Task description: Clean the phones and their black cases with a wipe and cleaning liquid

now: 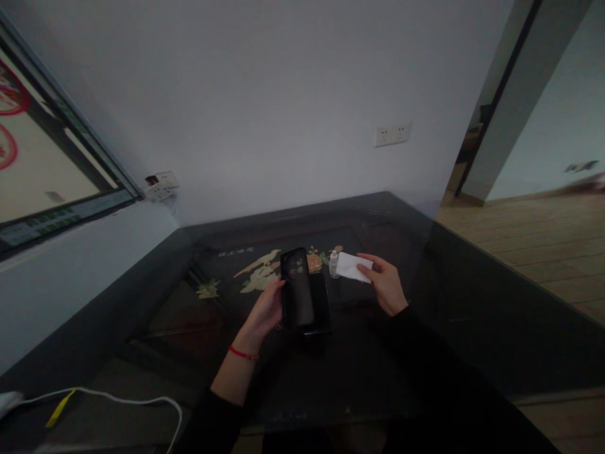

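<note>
I see the left hand gripping the left edge of a dark phone case, raised at a tilt over the table. The right hand pinches a folded white cloth between thumb and fingers, to the right of the case and apart from it. At the cloth's left edge I make out a small clear bottle, upright; I can't tell whether they touch. Partly behind the case is a black slab, phone-like; contact between those two is unclear to me as well. Further out, a pale bird and flowers decorate the dark tabletop. A white cable curves across the near left, by a yellow strip. Two sockets sit on the wall beyond.
</note>
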Action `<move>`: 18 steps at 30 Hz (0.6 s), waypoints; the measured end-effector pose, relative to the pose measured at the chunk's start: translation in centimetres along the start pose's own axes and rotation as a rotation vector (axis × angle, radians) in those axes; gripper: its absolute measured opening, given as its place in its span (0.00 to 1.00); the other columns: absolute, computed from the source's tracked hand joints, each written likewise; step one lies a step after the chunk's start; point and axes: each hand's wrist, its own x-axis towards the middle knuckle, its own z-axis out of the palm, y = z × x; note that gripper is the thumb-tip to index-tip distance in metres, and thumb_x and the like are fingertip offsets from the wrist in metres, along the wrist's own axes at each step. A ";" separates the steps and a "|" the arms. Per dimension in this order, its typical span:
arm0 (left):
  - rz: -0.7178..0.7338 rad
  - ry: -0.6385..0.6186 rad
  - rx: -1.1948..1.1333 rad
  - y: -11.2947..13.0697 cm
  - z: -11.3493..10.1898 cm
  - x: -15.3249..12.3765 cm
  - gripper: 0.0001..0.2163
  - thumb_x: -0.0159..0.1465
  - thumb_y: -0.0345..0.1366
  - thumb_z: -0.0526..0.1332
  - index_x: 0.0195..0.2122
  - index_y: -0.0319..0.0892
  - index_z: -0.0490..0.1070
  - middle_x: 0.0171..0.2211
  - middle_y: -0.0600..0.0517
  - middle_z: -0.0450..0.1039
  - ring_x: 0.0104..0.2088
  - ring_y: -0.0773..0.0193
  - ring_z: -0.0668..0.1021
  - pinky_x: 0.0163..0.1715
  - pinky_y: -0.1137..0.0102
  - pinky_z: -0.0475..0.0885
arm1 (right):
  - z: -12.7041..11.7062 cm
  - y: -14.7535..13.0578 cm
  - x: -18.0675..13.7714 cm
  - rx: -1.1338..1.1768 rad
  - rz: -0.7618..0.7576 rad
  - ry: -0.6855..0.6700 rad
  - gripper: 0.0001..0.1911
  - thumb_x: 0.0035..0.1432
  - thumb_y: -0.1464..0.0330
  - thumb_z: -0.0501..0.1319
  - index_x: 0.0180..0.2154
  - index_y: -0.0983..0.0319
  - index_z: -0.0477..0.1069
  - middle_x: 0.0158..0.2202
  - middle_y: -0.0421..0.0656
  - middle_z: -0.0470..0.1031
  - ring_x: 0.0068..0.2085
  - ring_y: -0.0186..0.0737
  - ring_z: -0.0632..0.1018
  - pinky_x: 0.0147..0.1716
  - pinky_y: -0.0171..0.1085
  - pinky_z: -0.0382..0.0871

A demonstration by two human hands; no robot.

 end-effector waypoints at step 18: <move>-0.445 -0.315 -0.683 -2.0 5.7 -3.4 0.19 0.65 0.43 0.55 0.55 0.44 0.67 0.35 0.49 0.78 0.34 0.59 0.79 0.44 0.60 0.71 | 1.5 -3.6 -5.0 -0.492 -0.984 -0.771 0.16 0.62 0.75 0.55 0.49 0.56 0.71 0.51 0.44 0.77 0.54 0.40 0.75 0.49 0.40 0.74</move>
